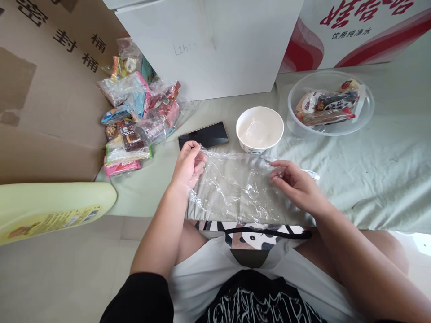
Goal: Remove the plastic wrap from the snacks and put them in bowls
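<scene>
A crinkled clear plastic bag (232, 190) is spread between my hands over the front edge of the cloth-covered surface. My left hand (189, 166) pinches its upper left corner between thumb and fingers. At the bag's right side, my right hand (294, 184) has its thumb and fingers curled around the film, with a small gap showing between the tips. Just beyond the bag stand a white paper bowl (249, 142), with some clear film-like shine inside it, and a black phone (210, 134) lying flat near my left hand.
Wrapped snacks (134, 112) lie heaped at the left against a cardboard box (67, 112). On the right, a clear plastic tub (293, 112) holds several packaged snacks. White boxes (218, 58) line the back. A pale yellow bottle (57, 202) juts in at left. Green cloth (380, 179) covers the surface.
</scene>
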The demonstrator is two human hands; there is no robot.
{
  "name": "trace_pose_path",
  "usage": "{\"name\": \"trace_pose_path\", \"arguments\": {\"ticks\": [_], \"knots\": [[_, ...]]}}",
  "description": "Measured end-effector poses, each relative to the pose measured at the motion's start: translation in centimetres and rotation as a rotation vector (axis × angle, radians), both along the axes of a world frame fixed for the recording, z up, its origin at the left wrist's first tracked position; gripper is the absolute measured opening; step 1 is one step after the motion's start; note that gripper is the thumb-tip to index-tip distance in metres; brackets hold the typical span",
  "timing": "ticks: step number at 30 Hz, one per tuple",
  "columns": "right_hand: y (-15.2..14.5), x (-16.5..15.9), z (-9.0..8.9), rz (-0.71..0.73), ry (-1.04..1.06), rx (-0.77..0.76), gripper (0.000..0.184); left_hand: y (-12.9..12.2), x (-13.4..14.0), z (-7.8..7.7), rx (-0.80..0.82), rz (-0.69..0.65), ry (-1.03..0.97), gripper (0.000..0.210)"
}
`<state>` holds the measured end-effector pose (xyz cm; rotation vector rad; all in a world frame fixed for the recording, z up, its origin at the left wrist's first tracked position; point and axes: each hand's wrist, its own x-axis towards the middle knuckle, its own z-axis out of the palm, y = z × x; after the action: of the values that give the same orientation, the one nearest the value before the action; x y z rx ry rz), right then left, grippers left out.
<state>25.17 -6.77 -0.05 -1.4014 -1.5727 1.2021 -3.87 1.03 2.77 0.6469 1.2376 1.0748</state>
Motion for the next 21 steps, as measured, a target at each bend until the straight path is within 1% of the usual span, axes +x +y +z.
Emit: {"name": "trace_pose_path", "arguments": {"ticks": [3,4,5,6,8,11,13,14,15,16,17,20,21], "knots": [[0.0,0.1,0.4,0.179,-0.100,0.081,0.033,-0.1,0.0,0.1,0.009,-0.009,0.003,0.031],[0.0,0.1,0.5,0.203,-0.107,0.098,0.031,-0.1,0.1,0.2,0.010,-0.014,0.006,0.031],[0.1,0.1,0.5,0.197,-0.100,0.104,0.026,-0.1,0.1,0.3,0.008,-0.017,0.011,0.032],[0.1,0.1,0.6,0.165,-0.077,0.094,0.020,-0.1,0.1,0.3,0.006,-0.014,0.015,0.034],[0.2,0.0,0.4,0.033,0.025,0.022,0.015,-0.2,0.2,0.5,0.012,0.011,0.022,0.041],[0.4,-0.1,-0.2,-0.215,0.275,-0.133,0.016,-0.3,0.3,0.7,0.070,0.042,0.020,0.050],[0.6,0.0,-0.6,-0.319,0.407,-0.176,0.015,-0.3,0.3,0.7,0.123,0.035,0.018,0.050],[0.6,0.0,-0.7,-0.339,0.435,-0.180,0.015,-0.3,0.2,0.7,0.145,0.027,0.021,0.048],[0.6,0.1,-0.7,-0.328,0.440,-0.185,0.018,-0.3,0.2,0.7,0.163,0.021,0.024,0.046],[0.6,0.1,-0.6,-0.283,0.428,-0.195,0.023,-0.3,0.2,0.7,0.174,0.018,0.027,0.043],[0.5,0.1,-0.4,-0.212,0.409,-0.211,0.033,-0.3,0.2,0.7,0.178,0.021,0.027,0.042],[0.1,0.3,0.3,0.056,0.365,-0.239,0.072,-0.3,0.2,0.7,0.181,0.055,0.016,0.039],[-0.1,0.3,0.6,0.105,0.355,-0.230,0.076,-0.2,0.2,0.7,0.183,0.067,0.016,0.038]]}}
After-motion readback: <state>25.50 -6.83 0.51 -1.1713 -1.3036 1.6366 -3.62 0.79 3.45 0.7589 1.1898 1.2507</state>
